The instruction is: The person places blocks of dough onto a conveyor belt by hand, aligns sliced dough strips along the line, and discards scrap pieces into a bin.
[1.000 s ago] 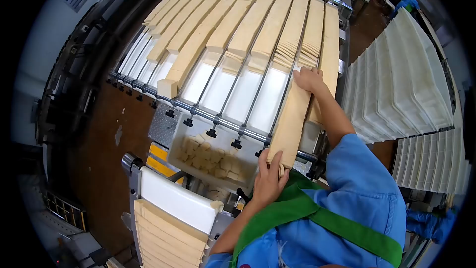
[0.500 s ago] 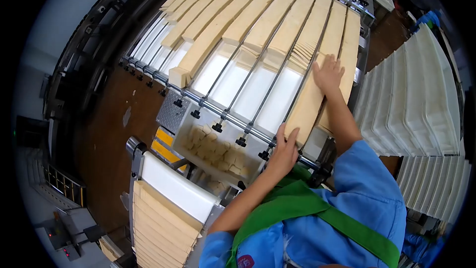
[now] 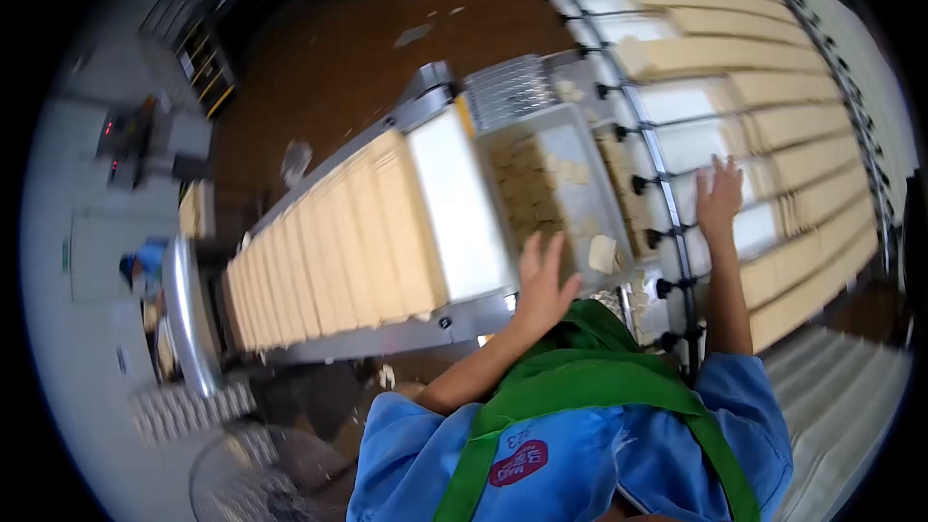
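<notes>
My left hand [image 3: 545, 280], fingers spread, hangs over the near edge of a pale bin [image 3: 560, 117] holding cut dough-like pieces [image 3: 522, 179]. A whitish roll-shaped piece [image 3: 605, 254] lies at the bin's near right corner, just right of that hand. My right hand [image 3: 718, 201] is open, above the white bed of the railed table and beyond its metal rail [image 3: 650, 140]. Nothing shows in either hand. Long stacks of thin, cream dough-like sheets [image 3: 807, 179] lie in lanes between rods, to the right of my right hand.
On the left, a conveyor with a white belt [image 3: 459, 198] carries a row of cream slabs [image 3: 338, 232]. Black knobs [image 3: 640, 185] line the rail. White ribbed trays [image 3: 836, 391] stand at lower right. A person in blue [image 3: 147, 266] is far left.
The view has swung left towards the conveyor. Both hands have come off the cream strip on the railed table; the left is now over the bin, the right above the lanes.
</notes>
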Demonstrator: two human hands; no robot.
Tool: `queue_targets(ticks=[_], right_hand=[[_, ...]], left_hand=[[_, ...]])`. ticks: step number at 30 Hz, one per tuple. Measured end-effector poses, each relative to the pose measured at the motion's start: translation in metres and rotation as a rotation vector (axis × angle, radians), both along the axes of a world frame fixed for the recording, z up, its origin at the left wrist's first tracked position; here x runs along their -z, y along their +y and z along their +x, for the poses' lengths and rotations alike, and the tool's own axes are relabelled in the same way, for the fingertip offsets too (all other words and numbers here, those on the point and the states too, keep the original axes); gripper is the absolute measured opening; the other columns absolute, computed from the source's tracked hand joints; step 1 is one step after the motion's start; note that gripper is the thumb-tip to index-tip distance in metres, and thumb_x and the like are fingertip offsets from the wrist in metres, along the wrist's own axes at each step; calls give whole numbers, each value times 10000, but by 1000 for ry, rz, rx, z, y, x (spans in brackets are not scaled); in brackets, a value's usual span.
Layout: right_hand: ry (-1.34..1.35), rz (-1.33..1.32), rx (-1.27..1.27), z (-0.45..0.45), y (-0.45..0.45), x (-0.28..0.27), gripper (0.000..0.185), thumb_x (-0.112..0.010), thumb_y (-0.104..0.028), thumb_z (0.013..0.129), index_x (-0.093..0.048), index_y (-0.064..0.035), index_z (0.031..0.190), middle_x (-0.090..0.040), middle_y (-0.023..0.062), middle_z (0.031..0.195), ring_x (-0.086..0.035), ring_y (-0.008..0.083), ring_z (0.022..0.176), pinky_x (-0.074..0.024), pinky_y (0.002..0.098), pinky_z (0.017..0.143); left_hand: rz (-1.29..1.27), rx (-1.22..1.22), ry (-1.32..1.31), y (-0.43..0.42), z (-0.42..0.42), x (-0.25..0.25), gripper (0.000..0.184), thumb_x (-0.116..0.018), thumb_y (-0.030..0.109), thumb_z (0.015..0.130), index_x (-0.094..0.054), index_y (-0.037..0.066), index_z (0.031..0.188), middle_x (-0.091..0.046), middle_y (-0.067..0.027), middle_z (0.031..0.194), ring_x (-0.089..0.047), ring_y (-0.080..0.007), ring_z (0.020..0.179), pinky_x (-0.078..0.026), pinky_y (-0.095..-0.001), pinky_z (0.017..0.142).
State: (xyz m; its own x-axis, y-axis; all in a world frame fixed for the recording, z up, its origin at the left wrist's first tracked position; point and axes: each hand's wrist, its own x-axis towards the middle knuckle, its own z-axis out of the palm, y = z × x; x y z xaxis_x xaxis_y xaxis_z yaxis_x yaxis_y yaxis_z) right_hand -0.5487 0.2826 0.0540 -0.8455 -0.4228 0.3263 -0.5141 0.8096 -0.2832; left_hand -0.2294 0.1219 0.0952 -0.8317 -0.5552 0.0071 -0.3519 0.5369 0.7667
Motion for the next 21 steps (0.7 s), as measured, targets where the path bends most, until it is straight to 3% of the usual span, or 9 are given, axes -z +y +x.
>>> queue_targets(ticks=[1, 2, 4, 6, 10, 11, 14, 16, 21], right_hand=[[103, -123, -218, 18, -41, 2, 563, -567, -415, 883, -497, -45, 1301, -361, 266, 1417, -315, 456, 1306, -261, 538, 1063], [-34, -127, -272, 44, -81, -2, 575, -618, -383, 837, -506, -24, 1272, -389, 285, 1379, -344, 448, 1278, -283, 518, 1056], [-141, -116, -509, 84, -153, -1, 689, -621, -400, 821, -411, -7, 1347, -364, 271, 1401, -303, 429, 1312, -251, 522, 1067], [-263, 3, -521, 134, -225, -3, 722, -609, -410, 830, -368, -11, 1383, -315, 261, 1438, -257, 420, 1344, -210, 544, 1079], [-389, 203, -697, 211, -349, -6, 754, -542, -490, 873, -293, -73, 1449, -157, 205, 1532, -207, 375, 1369, -211, 523, 1077], [-351, 225, -726, 226, -374, -5, 720, -514, -504, 884, -288, -145, 1465, -131, 182, 1547, -236, 357, 1359, -244, 495, 1065], [-378, 236, -761, 253, -435, -7, 710, -505, -523, 883, -277, -203, 1475, -99, 169, 1559, -307, 349, 1320, -305, 481, 1024], [-338, 215, -774, 262, -462, -8, 681, -498, -551, 877, -331, -208, 1441, -191, 170, 1521, -408, 330, 1249, -386, 471, 957], [-369, 429, -703, 270, -473, -16, 652, -517, -571, 848, -411, -173, 1355, -345, 163, 1363, -487, 347, 1159, -451, 455, 886]], left_hand=[[-49, -156, -36, -14, 24, 12, 720, -667, 283, 839, -307, 54, 1419, -178, -338, 1409, -286, -475, 1254, -274, -510, 1056], [-101, -308, -119, -27, 48, 18, 736, -670, 306, 834, -305, 15, 1403, -200, -354, 1376, -305, -474, 1223, -287, -515, 1037], [-147, -483, -204, -43, 91, 22, 757, -674, 329, 828, -304, -24, 1386, -221, -369, 1342, -325, -473, 1192, -299, -520, 1018], [-176, -784, -332, -53, 124, 25, 800, -721, 278, 787, -290, -75, 1360, -303, -376, 1255, -372, -499, 1123, -342, -494, 983], [67, -854, -181, -64, 164, 42, 847, -754, 191, 762, -224, -104, 1353, -262, -354, 1236, -402, -462, 1056, -397, -449, 933], [121, -844, -118, -65, 165, 44, 850, -759, 183, 755, -223, -100, 1351, -256, -350, 1225, -410, -456, 1043, -414, -448, 913], [69, -810, -149, -67, 163, 55, 839, -755, 160, 766, -219, -103, 1355, -246, -324, 1247, -455, -404, 1035, -470, -388, 857], [44, -770, -173, -69, 161, 49, 857, -760, 172, 757, -209, -72, 1366, -259, -304, 1247, -497, -432, 1004, -484, -415, 841], [214, -764, -226, -85, 156, 27, 834, -770, 196, 742, -244, -59, 1336, -296, -275, 1234, -525, -448, 990, -491, -449, 838]])
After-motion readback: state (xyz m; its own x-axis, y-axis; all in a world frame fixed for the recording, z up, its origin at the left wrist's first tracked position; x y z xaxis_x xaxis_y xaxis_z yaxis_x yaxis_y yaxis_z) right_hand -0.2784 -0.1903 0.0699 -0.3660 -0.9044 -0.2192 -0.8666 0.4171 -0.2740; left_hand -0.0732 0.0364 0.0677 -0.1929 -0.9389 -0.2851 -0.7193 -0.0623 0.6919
